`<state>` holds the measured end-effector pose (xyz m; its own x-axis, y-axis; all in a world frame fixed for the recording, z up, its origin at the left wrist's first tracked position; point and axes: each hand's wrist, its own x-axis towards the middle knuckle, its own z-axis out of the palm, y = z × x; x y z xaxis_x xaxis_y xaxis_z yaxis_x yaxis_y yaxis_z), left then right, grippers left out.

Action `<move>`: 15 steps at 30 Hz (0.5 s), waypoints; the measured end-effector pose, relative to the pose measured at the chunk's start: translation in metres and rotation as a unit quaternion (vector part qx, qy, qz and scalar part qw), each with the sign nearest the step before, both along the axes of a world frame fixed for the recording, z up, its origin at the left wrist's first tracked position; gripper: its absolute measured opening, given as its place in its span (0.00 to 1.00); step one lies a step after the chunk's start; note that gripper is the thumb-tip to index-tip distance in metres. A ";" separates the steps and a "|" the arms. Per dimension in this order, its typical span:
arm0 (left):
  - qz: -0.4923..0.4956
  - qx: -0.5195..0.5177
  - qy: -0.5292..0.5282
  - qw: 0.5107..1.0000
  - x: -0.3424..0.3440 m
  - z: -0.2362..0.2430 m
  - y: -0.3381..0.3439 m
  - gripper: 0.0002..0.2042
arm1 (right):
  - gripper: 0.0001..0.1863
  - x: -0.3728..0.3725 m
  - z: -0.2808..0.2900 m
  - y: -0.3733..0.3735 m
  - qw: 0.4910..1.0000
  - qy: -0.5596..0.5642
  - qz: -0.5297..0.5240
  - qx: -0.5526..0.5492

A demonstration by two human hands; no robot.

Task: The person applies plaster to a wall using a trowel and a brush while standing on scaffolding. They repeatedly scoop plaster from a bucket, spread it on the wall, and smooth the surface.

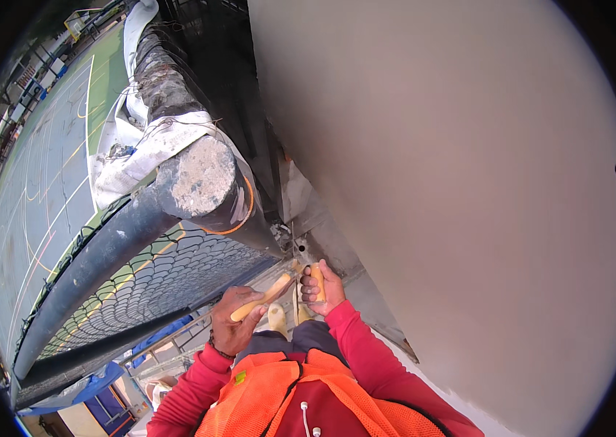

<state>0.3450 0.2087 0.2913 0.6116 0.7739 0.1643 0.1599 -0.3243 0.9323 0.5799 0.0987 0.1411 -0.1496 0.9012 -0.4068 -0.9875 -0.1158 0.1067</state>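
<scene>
"What are the hands on?"

"A slanted wooden handle (270, 297), toward seven o'clock from the middle, and an upright wooden handle (318, 280), toward six."

"Can you see the tools themselves?"

"Barely. Past the handles they are small and cluttered; I can't tell their kind. The curled fingers cover part of each grip."

"How do the fingers stand?"

"The left hand (233, 320) pinches the slanted handle between thumb and fingers, its far end aimed at two o'clock. The right hand (331, 288) wraps the upright one in a fist, thumb near the top."

"And the arms?"

"Both wear red sleeves. The left forearm points to one o'clock, the right between ten and eleven. The lower edge cuts off the orange vest (257, 386)."

"Farther out?"

"A thick post (202, 175) with a rough pale top stands at ten, white cloth (126, 178) just beyond. Mesh fencing (177, 266) spreads at eight. A smooth grey wall (453, 182) fills three o'clock. The gap toward twelve, between post and wall, is too dark to make out."
</scene>
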 end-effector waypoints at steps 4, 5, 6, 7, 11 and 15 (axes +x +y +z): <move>0.039 -0.044 0.040 0.997 0.019 -0.068 0.025 0.12 | 0.25 -0.009 0.004 -0.023 0.999 0.010 0.018 -0.036; 0.044 -0.059 0.053 0.996 0.022 -0.084 0.032 0.12 | 0.26 -0.006 0.005 -0.026 0.998 -0.004 0.022 -0.052; 0.034 -0.023 0.058 0.997 0.024 -0.098 0.036 0.12 | 0.25 0.001 0.006 -0.028 0.996 -0.039 0.044 -0.067; 0.049 -0.034 0.054 0.997 0.022 -0.108 0.035 0.12 | 0.25 0.008 0.006 -0.030 0.992 -0.066 0.071 -0.076; 0.123 -0.116 0.043 0.985 0.005 -0.116 0.028 0.10 | 0.25 0.026 -0.010 -0.015 0.984 -0.043 0.161 -0.057; 0.190 -0.177 0.086 0.962 -0.020 -0.090 0.019 0.09 | 0.24 0.025 -0.027 0.009 0.958 -0.127 0.237 -0.101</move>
<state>0.3252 0.2281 0.2015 0.2675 0.9358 -0.2296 0.3662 0.1216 0.9225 0.6046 0.1073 0.1146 -0.3956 0.6551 -0.6437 -0.8260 -0.5602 -0.0624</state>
